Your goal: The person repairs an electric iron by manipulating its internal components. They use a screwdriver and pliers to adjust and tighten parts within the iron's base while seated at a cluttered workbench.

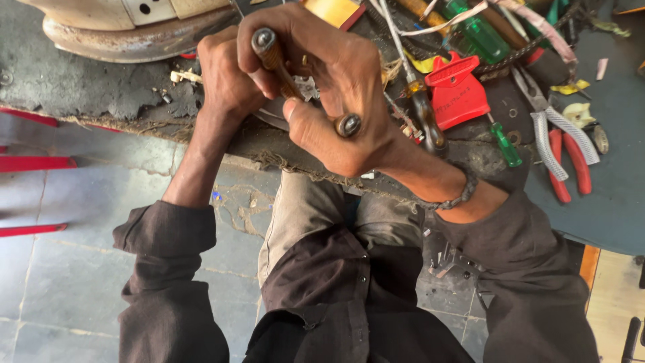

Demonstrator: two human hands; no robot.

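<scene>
My right hand [339,87] is wrapped around two tools at once: a brown-handled screwdriver [272,57] with a metal end cap that sticks up toward me, and a second tool whose round metal butt [349,125] shows near my thumb. My left hand [228,77] rests fist-like on the workbench right beside it, pressing on a small metal part [306,87] that my hands mostly hide. Whether the left hand grips anything cannot be made out.
The dark, worn workbench [80,87] carries a red plastic holder [457,91], a green-handled screwdriver [504,144], a dark-handled screwdriver [426,117], red-handled pliers [568,161] and a chain. A pale appliance base [134,37] stands at the back left. Tiled floor lies below.
</scene>
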